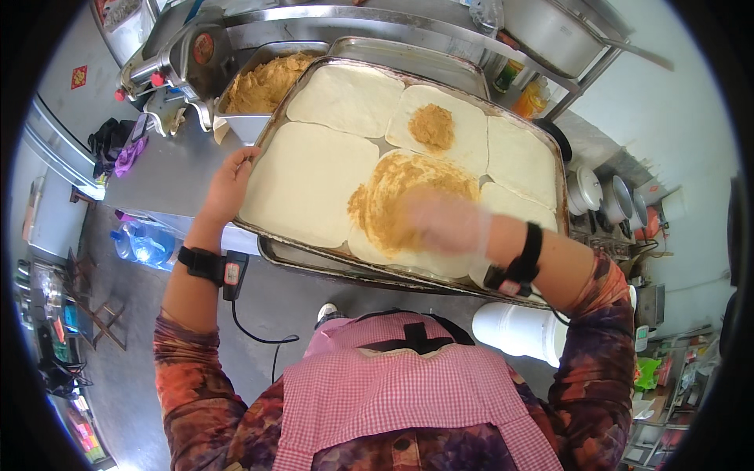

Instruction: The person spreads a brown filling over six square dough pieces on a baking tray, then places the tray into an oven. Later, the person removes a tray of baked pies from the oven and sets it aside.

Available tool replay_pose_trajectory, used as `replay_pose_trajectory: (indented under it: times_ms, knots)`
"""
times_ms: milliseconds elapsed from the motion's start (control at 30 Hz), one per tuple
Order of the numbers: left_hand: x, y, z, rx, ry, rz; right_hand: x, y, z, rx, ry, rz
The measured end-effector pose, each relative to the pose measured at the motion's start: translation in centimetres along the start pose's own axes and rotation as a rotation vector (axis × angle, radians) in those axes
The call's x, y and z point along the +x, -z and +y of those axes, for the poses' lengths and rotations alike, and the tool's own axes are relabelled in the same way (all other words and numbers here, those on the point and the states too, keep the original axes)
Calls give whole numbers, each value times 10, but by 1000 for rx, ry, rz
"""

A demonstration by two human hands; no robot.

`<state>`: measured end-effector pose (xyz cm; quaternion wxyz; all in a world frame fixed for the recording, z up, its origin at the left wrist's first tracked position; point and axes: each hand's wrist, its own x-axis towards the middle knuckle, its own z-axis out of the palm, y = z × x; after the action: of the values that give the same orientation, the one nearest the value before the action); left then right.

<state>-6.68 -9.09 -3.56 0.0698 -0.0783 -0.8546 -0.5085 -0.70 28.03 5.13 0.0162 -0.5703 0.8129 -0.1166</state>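
A large metal baking tray (318,251) lies tilted before me, with several flat pale dough sheets (310,180) side by side in it. My left hand (229,184) is closed around the tray's left rim. Over the near middle sheet is my right hand (448,224), smeared by motion; it seems to wear a clear plastic glove, and its fingers cannot be made out. Beneath and beside it, orange-brown paste (383,192) is spread in curved streaks, running onto the neighbouring sheet's edge. A separate lump of paste (432,128) sits on the sheet behind.
A metal container (234,124) full of the same paste stands behind the tray's left corner, beside a metal machine (188,67). Another tray (408,53) lies behind. Below the near edge is a white bucket (514,330). Pots (585,191) stand at right, a blue water bottle (148,243) at left.
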Motion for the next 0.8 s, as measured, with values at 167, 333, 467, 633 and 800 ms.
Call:
replay_pose_trajectory:
  times_ms: [167, 333, 467, 633, 800]
  knots:
    - [2, 0, 1, -24, -4, -19, -42, 4, 33, -174, -421, 28]
    - [2, -1, 0, -10, 1, 25, -102, -28, 3, 63, -283, 70]
    - [2, 2, 18, -71, 73, -33, -99, -31, 6, 181, -355, -14]
    - [21, 10, 51, -216, 344, -5, -21, -19, 32, -125, -456, -117]
    - [50, 3, 53, -338, 464, -273, 12, -14, -4, -120, -416, -194]
